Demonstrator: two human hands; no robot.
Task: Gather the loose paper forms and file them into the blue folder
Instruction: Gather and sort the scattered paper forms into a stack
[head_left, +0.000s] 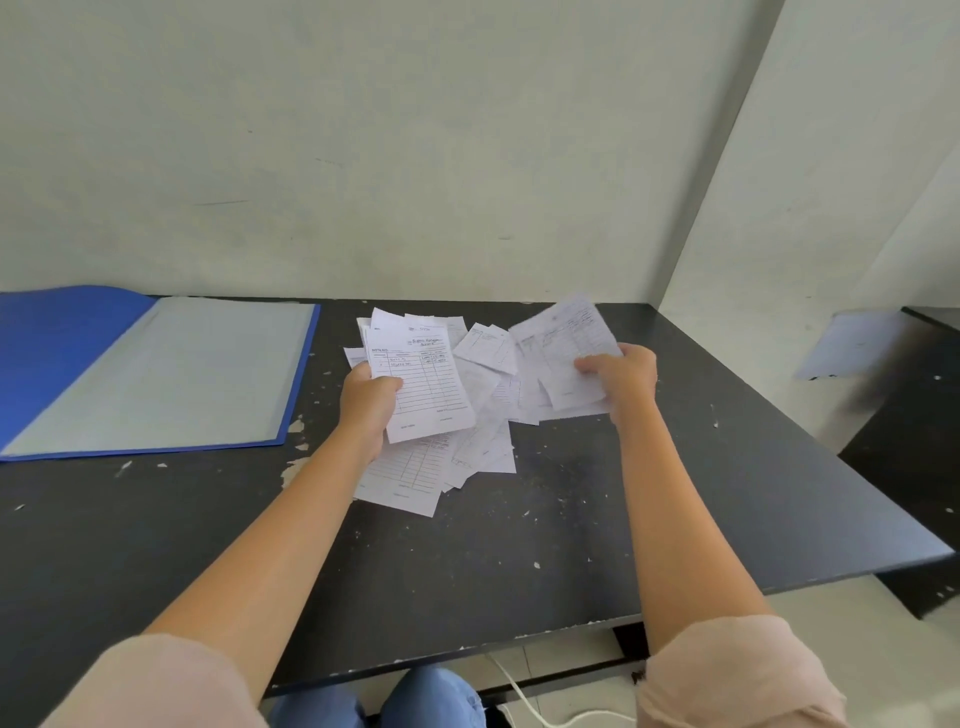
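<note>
A pile of loose white paper forms (480, 415) lies scattered in the middle of the black table (519, 545). My left hand (366, 405) grips a small stack of forms (423, 374), the top one a ruled slip with handwriting. My right hand (623, 376) holds other forms (566, 338) lifted at the pile's right side. The blue folder (156, 371) lies open flat at the table's far left, its pale inner page facing up, well apart from both hands.
The table stands against a pale wall. Its right edge runs diagonally, with a second dark surface (914, 415) and a blurred sheet (852, 343) beyond it. A white cable (524, 701) lies on the floor under the table's front edge.
</note>
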